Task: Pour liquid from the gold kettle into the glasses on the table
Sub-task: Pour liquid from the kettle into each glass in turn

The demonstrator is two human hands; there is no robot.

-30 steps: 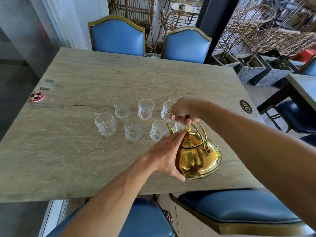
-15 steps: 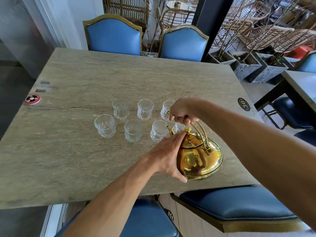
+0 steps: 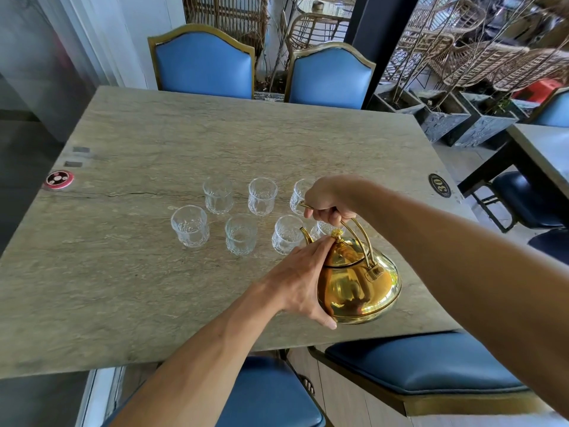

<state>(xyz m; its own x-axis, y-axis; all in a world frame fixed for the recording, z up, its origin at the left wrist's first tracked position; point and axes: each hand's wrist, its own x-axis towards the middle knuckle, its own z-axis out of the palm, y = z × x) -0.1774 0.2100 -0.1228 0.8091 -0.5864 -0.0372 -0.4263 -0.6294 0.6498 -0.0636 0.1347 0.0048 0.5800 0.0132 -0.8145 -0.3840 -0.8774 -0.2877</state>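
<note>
While the right hand [image 3: 329, 201] curls around the arched handle of the gold kettle [image 3: 360, 291], the left hand [image 3: 303, 272] lies with straight fingers against its lid, one fingertip touching the knob. Whether the kettle rests on the tabletop [image 3: 138, 272] or hangs just above cannot be told. Clear glasses [image 3: 241, 234] stand in two rows just beyond its spout and leftward.
</note>
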